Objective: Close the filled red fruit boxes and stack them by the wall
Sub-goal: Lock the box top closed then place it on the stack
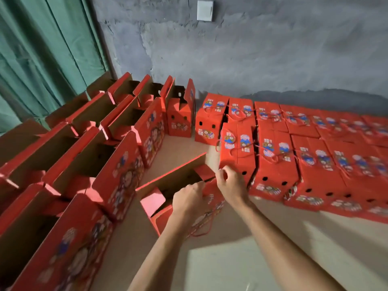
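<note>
Gripping open box (168, 185), both hands (190, 199)

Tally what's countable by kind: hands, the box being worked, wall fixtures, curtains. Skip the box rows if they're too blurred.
Bare hands: 2, left hand and right hand
Open red cardboard fruit box at the hands: 1
White rectangular wall plate: 1
Green fabric curtain: 1
Total: 5
Box rows: too blurred to count.

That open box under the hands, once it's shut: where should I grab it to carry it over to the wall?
Probably by the red cord handle hanging down the near face of the open box, coming from above once the flaps are shut. The closed boxes by the wall carry the same cords across their tops.
</note>
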A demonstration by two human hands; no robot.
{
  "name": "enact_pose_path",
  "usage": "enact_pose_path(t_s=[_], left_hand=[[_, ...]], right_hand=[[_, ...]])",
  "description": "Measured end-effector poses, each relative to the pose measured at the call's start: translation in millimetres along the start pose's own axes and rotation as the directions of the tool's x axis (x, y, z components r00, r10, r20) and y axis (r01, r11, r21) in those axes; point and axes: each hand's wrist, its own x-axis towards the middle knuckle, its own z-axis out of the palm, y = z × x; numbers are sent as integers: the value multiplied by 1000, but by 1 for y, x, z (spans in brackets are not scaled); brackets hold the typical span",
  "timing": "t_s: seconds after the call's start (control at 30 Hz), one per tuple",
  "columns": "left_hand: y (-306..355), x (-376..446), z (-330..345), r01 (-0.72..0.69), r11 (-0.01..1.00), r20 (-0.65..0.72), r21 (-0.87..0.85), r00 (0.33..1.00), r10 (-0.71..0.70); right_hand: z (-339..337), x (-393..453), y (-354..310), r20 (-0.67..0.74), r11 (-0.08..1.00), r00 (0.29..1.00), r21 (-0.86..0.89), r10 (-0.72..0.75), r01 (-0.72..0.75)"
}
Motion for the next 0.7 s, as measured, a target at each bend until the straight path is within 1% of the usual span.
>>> enact_pose_path(t_s=[0.07,0.13,0.3,0.4,0.57,0.63,0.7], left_hand=[[5,-22,5,-75,997,5,10,997,75],[16,-41,12,-154,988,17,20,988,154],[69,-76,32,-323,946,49,-19,945,323],[116,-93,49,-424,905,59,-35,903,426],[212,-121,81,-582,809,55,-79,808,586],[244,-132,95,-625,775,51,-95,774,631],[272,-142,107,-655,752,70,-77,748,659]], right_hand=[[-16,-34,5,-79,1000,997,14,7,-6],[-35,-61,18,-123,999,992,36,40,-36],[-93,-111,60,-229,995,969,63,88,-75],[-136,-137,92,-298,991,945,46,133,-125],[-221,-183,156,-406,978,893,11,193,-206],[-251,-201,175,-441,978,876,12,194,-211],[-277,-217,192,-464,979,866,13,186,-203]])
